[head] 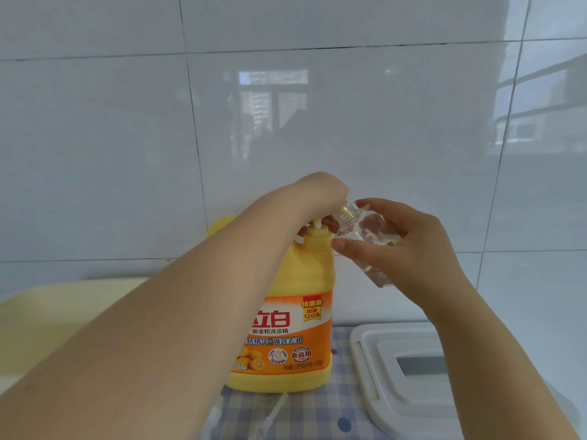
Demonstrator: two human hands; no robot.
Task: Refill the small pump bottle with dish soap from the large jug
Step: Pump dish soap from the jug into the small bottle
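A yellow dish soap jug [286, 312] stands upright on a checked cloth [286, 414] on the desk. The left hand [320, 192] presses its pump top. The right hand [403, 249] grasps a small clear bottle [365, 230], tilted, mouth touching the pump spout

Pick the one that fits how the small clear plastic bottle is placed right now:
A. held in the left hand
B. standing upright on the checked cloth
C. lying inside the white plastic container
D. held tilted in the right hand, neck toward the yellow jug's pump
D: the right hand holds the small clear plastic bottle tilted, neck beside the pump of the large yellow jug, which the left hand covers.
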